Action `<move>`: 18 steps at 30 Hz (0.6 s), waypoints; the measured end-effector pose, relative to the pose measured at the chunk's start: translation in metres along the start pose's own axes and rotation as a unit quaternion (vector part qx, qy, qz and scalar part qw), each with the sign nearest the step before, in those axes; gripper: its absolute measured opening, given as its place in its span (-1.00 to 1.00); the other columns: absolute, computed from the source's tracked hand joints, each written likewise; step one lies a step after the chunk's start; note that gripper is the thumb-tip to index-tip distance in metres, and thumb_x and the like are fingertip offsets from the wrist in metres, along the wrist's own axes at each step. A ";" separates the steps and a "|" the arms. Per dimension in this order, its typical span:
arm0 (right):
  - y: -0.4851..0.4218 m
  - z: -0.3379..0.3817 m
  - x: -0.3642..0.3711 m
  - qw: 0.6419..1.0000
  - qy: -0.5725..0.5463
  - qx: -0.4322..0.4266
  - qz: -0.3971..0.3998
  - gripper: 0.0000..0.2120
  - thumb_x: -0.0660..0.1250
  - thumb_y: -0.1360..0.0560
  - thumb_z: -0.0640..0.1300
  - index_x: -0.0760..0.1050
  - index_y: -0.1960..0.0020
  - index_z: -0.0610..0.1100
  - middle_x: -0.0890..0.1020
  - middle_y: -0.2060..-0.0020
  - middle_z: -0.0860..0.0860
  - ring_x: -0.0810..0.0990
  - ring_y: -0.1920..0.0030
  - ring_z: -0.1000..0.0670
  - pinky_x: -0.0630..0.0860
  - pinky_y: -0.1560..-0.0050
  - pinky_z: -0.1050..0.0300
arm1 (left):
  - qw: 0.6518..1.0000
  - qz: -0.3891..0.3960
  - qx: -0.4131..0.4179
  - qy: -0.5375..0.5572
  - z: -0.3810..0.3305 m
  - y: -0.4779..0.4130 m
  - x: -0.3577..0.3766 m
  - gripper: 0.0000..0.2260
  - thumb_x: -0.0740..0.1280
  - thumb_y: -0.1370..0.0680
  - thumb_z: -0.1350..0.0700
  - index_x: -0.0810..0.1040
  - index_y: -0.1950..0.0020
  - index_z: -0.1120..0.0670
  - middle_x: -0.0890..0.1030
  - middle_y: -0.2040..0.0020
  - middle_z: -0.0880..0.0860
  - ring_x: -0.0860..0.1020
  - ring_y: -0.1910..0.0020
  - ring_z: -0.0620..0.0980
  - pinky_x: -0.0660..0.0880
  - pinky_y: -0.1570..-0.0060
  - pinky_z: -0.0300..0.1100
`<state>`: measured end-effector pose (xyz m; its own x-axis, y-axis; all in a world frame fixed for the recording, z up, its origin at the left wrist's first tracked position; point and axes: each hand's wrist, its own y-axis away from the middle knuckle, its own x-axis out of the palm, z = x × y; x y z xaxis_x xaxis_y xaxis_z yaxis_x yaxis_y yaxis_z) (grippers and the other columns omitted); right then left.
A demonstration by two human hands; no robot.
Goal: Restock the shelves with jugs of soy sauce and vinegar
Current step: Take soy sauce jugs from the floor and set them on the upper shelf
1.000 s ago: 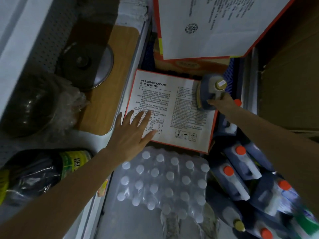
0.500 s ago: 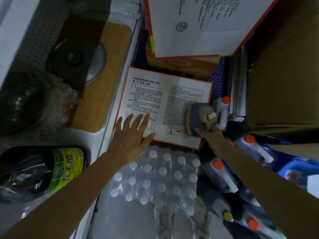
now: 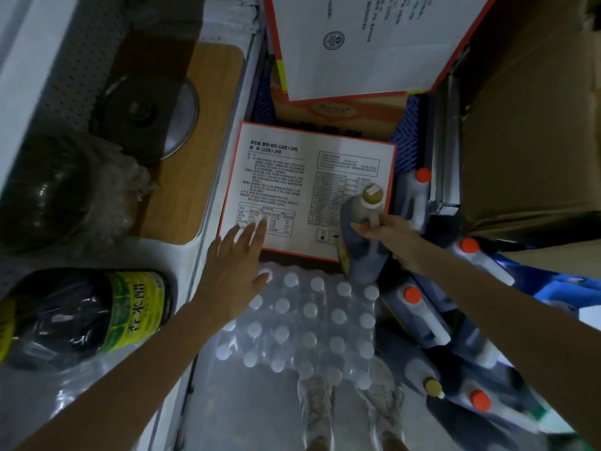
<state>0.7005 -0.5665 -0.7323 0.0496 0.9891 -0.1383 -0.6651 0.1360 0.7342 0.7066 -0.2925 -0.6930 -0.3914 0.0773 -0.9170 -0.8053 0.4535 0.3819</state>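
Dark jug [image 3: 361, 255], handle inside right fingers [image 3: 366, 227]

Carton [image 3: 292, 190] behind bottle pack [image 3: 309, 327]; jugs [image 3: 422, 317] right (vinegar bottle [image 3: 97, 314] left).

The light is dim and cool. A white metal shelf [image 3: 162, 255] with a perforated back panel [image 3: 74, 92] stands on the left, and a rounded pale wooden board [image 3: 208, 141] lies on it. Smooth grey floor [image 3: 234, 424] runs below. Brown cardboard boxes [image 3: 527, 141] are stacked on the right.

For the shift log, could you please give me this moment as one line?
right hand: grips gold-capped dark jug by handle | left hand: fingers spread, at printed carton near edge | stage: jug not yet shelved
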 end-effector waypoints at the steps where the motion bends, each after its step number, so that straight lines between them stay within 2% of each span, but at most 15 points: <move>1: 0.006 0.000 0.005 1.000 0.008 -0.002 0.014 -0.78 0.42 -0.49 -0.11 0.54 -0.09 -0.17 0.60 0.07 -0.03 0.53 0.02 0.01 0.47 0.07 0.23 | 1.000 0.003 -0.014 0.016 0.001 0.002 0.001 -0.21 0.37 -0.51 -0.08 0.00 -0.57 0.11 0.20 -0.54 0.12 0.17 -0.51 0.20 0.17 -0.42 0.13; 3: 0.017 -0.001 0.015 0.998 0.049 -0.032 0.021 -0.74 0.43 -0.48 -0.07 0.55 -0.12 -0.14 0.59 0.11 0.01 0.53 0.05 0.04 0.43 0.15 0.30 | 0.998 0.015 -0.031 0.049 0.005 0.003 0.003 -0.18 0.35 -0.51 -0.12 -0.07 -0.57 0.09 0.13 -0.56 0.09 0.11 -0.53 0.17 0.15 -0.45 0.10; 6: 0.037 0.002 0.023 0.984 0.148 -0.095 0.035 -0.84 0.45 -0.44 -0.01 0.56 0.10 -0.08 0.60 0.22 0.01 0.55 0.08 0.02 0.41 0.09 0.20 | 0.991 0.039 -0.044 0.124 0.006 0.002 0.003 -0.06 0.45 -0.41 -0.14 -0.05 -0.57 0.09 0.22 -0.53 0.11 0.23 -0.47 0.20 0.28 -0.38 0.19; 10: 0.077 0.026 0.030 0.960 0.204 -0.171 0.091 -0.76 0.47 -0.43 -0.05 0.48 0.34 0.02 0.47 0.57 0.20 0.44 0.40 0.24 0.32 0.33 0.39 | 0.980 0.104 -0.031 0.165 0.001 0.008 -0.002 0.10 0.50 -0.36 -0.14 -0.27 -0.55 0.06 0.15 -0.54 0.12 0.22 -0.46 0.17 0.30 -0.35 0.06; 12: 0.093 0.040 0.033 0.953 0.213 -0.184 0.116 -0.72 0.50 -0.39 0.00 0.54 0.36 -0.14 0.43 0.55 0.13 0.37 0.46 0.19 0.28 0.38 0.35 | 0.968 0.134 -0.022 0.209 0.001 0.010 -0.006 0.18 0.54 -0.32 -0.14 -0.34 -0.53 0.02 0.17 -0.53 0.11 0.20 -0.46 0.15 0.29 -0.36 0.06; 13: 0.100 0.045 0.034 0.949 0.219 -0.188 0.127 -0.65 0.50 -0.36 0.05 0.57 0.31 -0.25 0.43 0.51 0.00 0.35 0.44 0.13 0.27 0.38 0.30 | 0.960 0.142 -0.019 0.239 0.002 0.011 -0.007 0.22 0.56 -0.27 -0.16 -0.35 -0.52 0.01 0.20 -0.52 0.08 0.19 -0.47 0.12 0.27 -0.38 0.07; 15: 0.114 0.055 0.034 0.941 0.219 -0.203 0.162 -0.46 0.50 -0.28 0.16 0.56 0.24 -0.37 0.39 0.47 -0.16 0.34 0.41 0.06 0.28 0.36 0.18 | 0.938 0.160 -0.018 0.307 0.002 0.016 -0.012 0.30 0.57 -0.13 -0.28 -0.27 -0.55 -0.01 0.25 -0.50 0.01 0.20 -0.48 0.05 0.26 -0.40 0.05; 16: 0.122 0.061 0.034 0.938 0.213 -0.209 0.176 -0.38 0.48 -0.23 0.21 0.54 0.24 -0.39 0.38 0.47 -0.15 0.33 0.41 0.04 0.27 0.35 0.15 | 0.925 0.167 -0.019 0.341 0.002 0.020 -0.012 0.31 0.56 -0.06 -0.34 -0.17 -0.56 -0.03 0.26 -0.50 -0.01 0.23 -0.48 0.02 0.29 -0.40 0.03; 17: 0.129 0.066 0.033 0.938 0.202 -0.212 0.187 -0.35 0.46 -0.19 0.24 0.52 0.24 -0.41 0.38 0.47 -0.12 0.33 0.41 0.03 0.28 0.35 0.12 | 0.909 0.179 -0.024 0.374 0.001 0.025 -0.014 0.25 0.57 -0.04 -0.35 -0.01 -0.55 -0.03 0.30 -0.47 -0.01 0.28 -0.45 0.01 0.34 -0.37 -0.04; 18: 0.135 0.071 0.032 0.939 0.184 -0.213 0.197 -0.34 0.45 -0.17 0.22 0.52 0.24 -0.43 0.40 0.47 -0.11 0.35 0.41 0.02 0.29 0.34 0.12 | 0.894 0.192 -0.037 0.402 -0.002 0.031 -0.018 0.09 0.60 -0.10 -0.26 0.14 -0.49 -0.02 0.38 -0.38 -0.02 0.37 -0.38 -0.03 0.40 -0.29 -0.20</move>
<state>0.6655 -0.5122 -0.5901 -0.4719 0.8611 -0.1894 -0.8194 -0.3490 0.4547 0.6883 -0.2816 -0.6645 -0.8154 -0.4623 -0.3484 -0.5581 0.4680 0.6852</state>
